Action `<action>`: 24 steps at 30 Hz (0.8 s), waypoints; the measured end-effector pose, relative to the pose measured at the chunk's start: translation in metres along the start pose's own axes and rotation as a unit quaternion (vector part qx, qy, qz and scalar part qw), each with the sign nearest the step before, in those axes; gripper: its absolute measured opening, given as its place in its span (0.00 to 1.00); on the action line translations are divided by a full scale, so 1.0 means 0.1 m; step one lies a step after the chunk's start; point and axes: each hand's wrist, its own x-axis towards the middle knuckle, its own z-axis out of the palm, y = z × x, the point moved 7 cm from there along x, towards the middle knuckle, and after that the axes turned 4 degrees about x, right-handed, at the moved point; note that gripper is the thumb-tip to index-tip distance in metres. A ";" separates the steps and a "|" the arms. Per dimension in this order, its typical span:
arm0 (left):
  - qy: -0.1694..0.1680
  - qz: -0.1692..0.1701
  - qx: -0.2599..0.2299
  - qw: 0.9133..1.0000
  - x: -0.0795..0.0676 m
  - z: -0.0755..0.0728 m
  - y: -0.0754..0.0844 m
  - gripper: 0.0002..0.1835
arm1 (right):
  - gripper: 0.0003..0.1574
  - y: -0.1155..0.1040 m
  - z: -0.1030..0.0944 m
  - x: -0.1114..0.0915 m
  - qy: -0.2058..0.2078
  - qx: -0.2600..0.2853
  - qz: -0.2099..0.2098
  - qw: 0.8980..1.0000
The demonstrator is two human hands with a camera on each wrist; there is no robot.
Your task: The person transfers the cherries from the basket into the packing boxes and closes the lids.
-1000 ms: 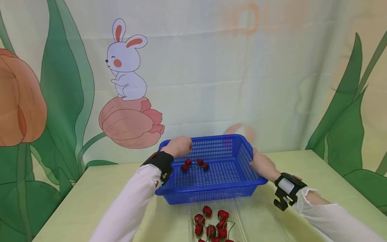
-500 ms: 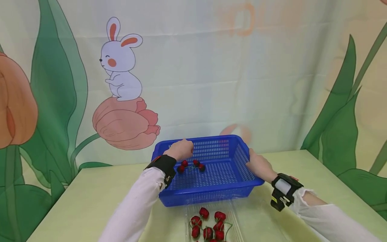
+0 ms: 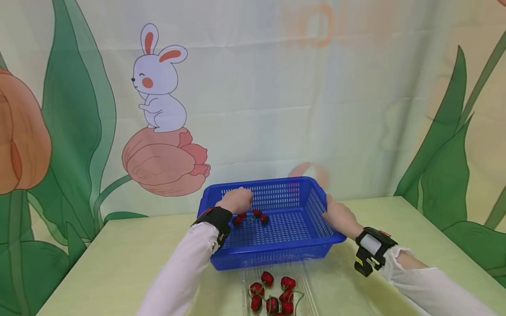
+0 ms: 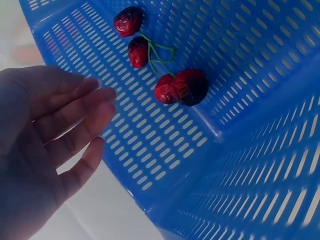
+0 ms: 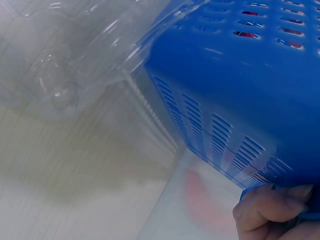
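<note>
A blue plastic basket [image 3: 276, 245] with slotted walls stands on the table, and several dark red cherries [image 3: 261, 217] lie on its floor toward the left. In the left wrist view those cherries [image 4: 180, 88] are joined by green stems. My left hand [image 3: 236, 200] is over the basket's left part, near the cherries but apart from them. Its fingers [image 4: 85, 112] are loosely bent, with nothing held. At the right end of the basket, my right hand [image 3: 341, 217] grips the rim; the right wrist view shows the fingers [image 5: 270, 207] curled over it.
A clear plastic box [image 3: 310, 294] with several more cherries [image 3: 272, 304] sits in front of the basket, cut off by the frame's bottom. Clear plastic [image 5: 55, 70] shows beside the basket. A printed curtain [image 3: 253, 109] hangs behind the pale table [image 3: 130, 259].
My left hand has moved right and down from the basket's left rim to above the cherries. The head view has shifted slightly. My right hand keeps its grip on the rim.
</note>
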 end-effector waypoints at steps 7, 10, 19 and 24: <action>-0.025 0.011 -0.009 1.000 0.01 0.16 0.02 0.16 | 0.33 0.00 -0.01 0.01 -0.004 0.008 0.010 1.000; -0.046 0.003 0.007 0.999 0.01 0.20 0.02 0.10 | 0.33 0.00 -0.01 0.01 0.000 0.004 0.005 1.000; -0.097 -0.033 0.013 0.995 0.13 0.40 -0.09 0.06 | 0.34 0.02 -0.01 0.00 -0.001 -0.003 0.018 1.000; -0.103 -0.038 0.009 0.994 0.13 0.47 -0.10 0.04 | 0.31 0.03 0.00 0.01 0.001 0.000 0.017 1.000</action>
